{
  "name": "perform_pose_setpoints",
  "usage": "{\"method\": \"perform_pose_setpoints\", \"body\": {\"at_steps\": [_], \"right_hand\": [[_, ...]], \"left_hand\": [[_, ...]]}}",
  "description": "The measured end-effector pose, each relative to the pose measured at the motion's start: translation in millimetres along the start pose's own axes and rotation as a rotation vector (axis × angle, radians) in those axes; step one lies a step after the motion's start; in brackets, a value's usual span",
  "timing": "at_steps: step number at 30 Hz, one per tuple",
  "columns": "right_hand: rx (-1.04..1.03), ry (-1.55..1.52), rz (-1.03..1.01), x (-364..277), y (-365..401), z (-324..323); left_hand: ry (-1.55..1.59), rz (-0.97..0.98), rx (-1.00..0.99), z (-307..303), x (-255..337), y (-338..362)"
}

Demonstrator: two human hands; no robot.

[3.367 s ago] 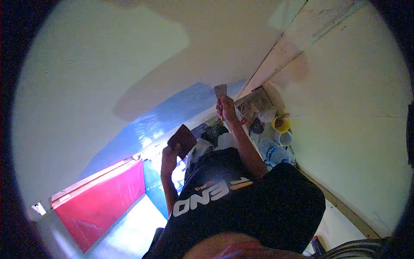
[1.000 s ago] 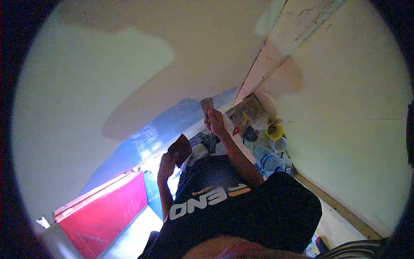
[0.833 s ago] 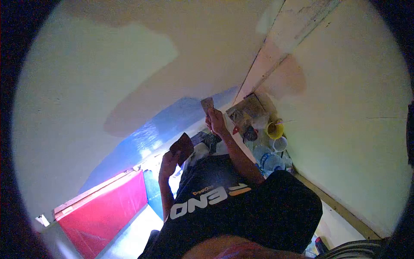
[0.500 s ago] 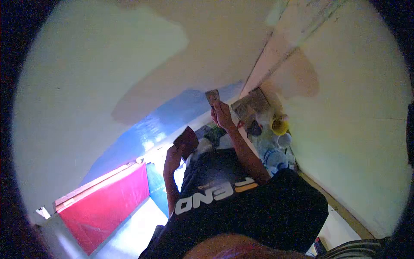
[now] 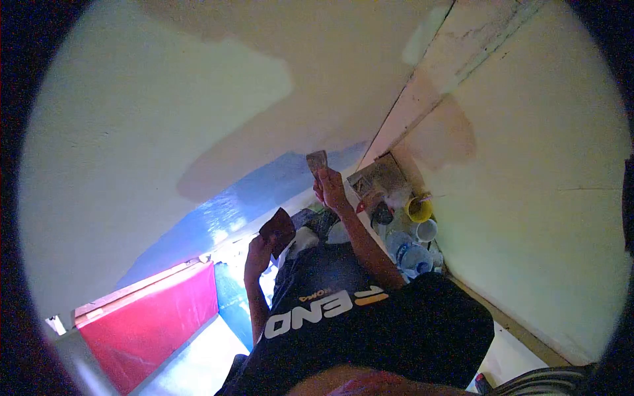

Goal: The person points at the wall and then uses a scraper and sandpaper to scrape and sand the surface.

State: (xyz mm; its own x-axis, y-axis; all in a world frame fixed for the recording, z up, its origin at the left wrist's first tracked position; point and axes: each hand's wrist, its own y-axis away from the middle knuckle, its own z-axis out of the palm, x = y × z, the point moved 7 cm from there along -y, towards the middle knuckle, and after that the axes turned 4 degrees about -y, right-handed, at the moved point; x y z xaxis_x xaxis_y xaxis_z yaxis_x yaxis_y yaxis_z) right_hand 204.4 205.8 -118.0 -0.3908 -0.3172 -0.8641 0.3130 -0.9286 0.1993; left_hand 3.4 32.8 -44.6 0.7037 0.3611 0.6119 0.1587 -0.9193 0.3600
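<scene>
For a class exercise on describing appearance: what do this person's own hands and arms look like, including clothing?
The left hand and right hand show no gloves; the forearms show no sleeves or watch. The black top carries white and orange lettering. It's too dim to tell about rings.

A yellow bucket [image 5: 418, 209] stands in the corner strip of clutter, with a white bucket [image 5: 426, 231] just below it in the view and a large clear plastic bottle [image 5: 414, 259] with blue on it lower still. Left of the yellow bucket lies a small dark object [image 5: 382, 213], too blurred to identify, and up and to its left is a stained, grey-brown flat piece [image 5: 384, 174]. Far to the lower left of the yellow bucket are a red panel [image 5: 148, 321] and, nearer to it, a blue panel [image 5: 232, 298], while a dark ridged bundle [image 5: 545, 381] sits well below and to its right.
</scene>
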Motion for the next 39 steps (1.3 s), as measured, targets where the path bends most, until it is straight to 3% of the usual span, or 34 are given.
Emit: {"method": "perform_pose_setpoints", "body": {"at_steps": [7,8,10,13,16,18,20,21,22,24,27,31,33,35,37,39], "right_hand": [[-0.001,-0.100,0.030,0,-3,-1],[-0.003,-0.116,0.022,0,-4,0],[0.030,-0.044,0.060,12,-11,-12],[-0.015,0.031,0.000,6,-6,-10],[-0.013,0.032,0.035,-15,0,-1],[0.018,0.052,0.116,-16,-5,-3],[-0.041,0.080,0.003,-27,-9,3],[-0.067,0.085,-0.042,-35,-12,8],[-0.090,0.090,-0.090,-41,-10,10],[-0.031,0.153,-0.042,-32,-5,5],[-0.018,0.120,-0.016,-35,-3,8],[-0.029,0.162,-0.022,-19,-5,-1],[-0.067,0.293,-0.264,-32,-3,4],[-0.058,0.303,-0.276,-43,-3,7],[0.016,0.181,-0.035,-39,7,6],[-0.036,0.251,-0.056,-31,0,4]], "left_hand": [[0.281,-0.102,0.039,10,-20,-4],[0.111,-0.038,-0.009,6,-13,-5],[0.148,-0.113,-0.089,9,-28,-2],[0.449,-0.059,0.061,15,-32,1],[0.248,-0.123,-0.129,10,-35,-6],[0.216,-0.089,0.021,0,-19,-9],[0.117,-0.012,0.078,3,-36,-14],[0.212,-0.091,0.035,-1,-25,-13],[0.163,0.067,0.066,-3,-18,-12],[0.221,0.096,0.006,-4,-7,-14],[0.291,-0.079,0.078,-5,-11,-8],[0.198,-0.077,0.019,0,-14,-7],[0.304,-0.065,0.060,5,-26,-6],[0.439,-0.056,0.095,13,-46,-14],[0.442,-0.087,0.033,15,-49,-14],[0.459,-0.106,0.018,15,-39,-13]]}}
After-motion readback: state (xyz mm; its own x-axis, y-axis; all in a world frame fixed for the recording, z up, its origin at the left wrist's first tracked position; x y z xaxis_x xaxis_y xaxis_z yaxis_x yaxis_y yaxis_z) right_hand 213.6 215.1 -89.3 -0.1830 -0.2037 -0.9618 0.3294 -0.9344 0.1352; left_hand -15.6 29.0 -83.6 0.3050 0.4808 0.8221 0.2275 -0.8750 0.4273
